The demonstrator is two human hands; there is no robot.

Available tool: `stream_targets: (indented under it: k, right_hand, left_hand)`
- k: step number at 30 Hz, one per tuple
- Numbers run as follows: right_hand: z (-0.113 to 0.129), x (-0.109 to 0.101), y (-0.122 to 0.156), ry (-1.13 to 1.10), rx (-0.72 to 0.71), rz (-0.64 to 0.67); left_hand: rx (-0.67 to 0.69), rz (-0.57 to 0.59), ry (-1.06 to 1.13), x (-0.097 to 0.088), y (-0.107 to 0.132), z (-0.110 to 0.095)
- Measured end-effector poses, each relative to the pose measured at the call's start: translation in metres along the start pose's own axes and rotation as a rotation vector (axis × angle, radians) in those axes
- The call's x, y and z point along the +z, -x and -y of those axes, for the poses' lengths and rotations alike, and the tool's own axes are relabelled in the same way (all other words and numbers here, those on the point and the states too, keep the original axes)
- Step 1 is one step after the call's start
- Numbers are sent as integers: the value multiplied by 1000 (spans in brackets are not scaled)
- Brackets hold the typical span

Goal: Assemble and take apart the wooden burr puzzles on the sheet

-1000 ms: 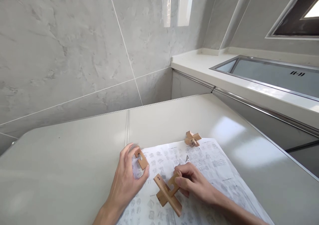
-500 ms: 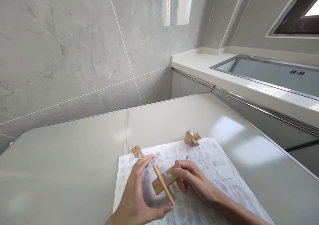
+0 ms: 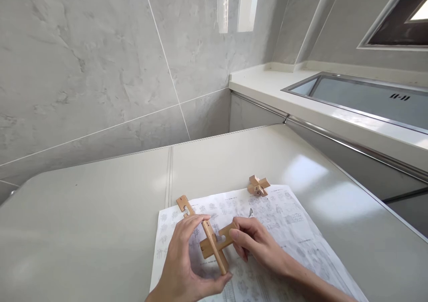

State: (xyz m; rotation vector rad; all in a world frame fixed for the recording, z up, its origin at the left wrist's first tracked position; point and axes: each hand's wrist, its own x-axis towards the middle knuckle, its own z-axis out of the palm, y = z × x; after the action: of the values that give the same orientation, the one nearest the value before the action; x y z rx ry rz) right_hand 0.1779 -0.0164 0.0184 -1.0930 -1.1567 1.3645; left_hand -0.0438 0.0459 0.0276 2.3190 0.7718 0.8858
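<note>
Two notched wooden bars joined as a cross [image 3: 214, 245] are held just above a printed instruction sheet [image 3: 287, 224]. My right hand [image 3: 256, 244] pinches the right end of the shorter bar. My left hand [image 3: 187, 262] curls around the longer bar, fingertips on its upper end and thumb at its lower end. A loose notched wooden piece [image 3: 183, 204] lies at the sheet's top left corner, just beyond my left fingers. A small assembled wooden burr [image 3: 258, 186] rests at the sheet's far edge.
The sheet lies on a pale grey table [image 3: 100, 213] with a seam down its middle. A tiled wall stands behind. To the right is a white counter [image 3: 267, 85] with a steel sink [image 3: 368, 97], higher than the table.
My left hand let go of the loose piece, left it at the sheet's corner and came back onto the cross. The cross has been lifted slightly and turned.
</note>
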Motion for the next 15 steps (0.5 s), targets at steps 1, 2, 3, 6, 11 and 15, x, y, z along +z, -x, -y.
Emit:
stream_targets:
  k: [1, 2, 3, 6, 11, 15]
  right_hand:
    - [0, 0, 0, -4, 0, 0]
    - [-1, 0, 0, -6, 0, 0]
    - [-1, 0, 0, -7, 1, -1]
    - [-1, 0, 0, 4, 7, -8]
    - [2, 1, 0, 34, 20, -30]
    - [1, 0, 1, 52, 14, -68]
  left_hand:
    - [9, -3, -10, 0, 0, 0]
    - [15, -7, -20, 0, -1, 0]
    - [24, -12, -28, 1, -1, -1]
    - [38, -21, -40, 1, -2, -1]
    - [47, -23, -41, 0, -4, 0]
    - [44, -38, -41, 1, -5, 1]
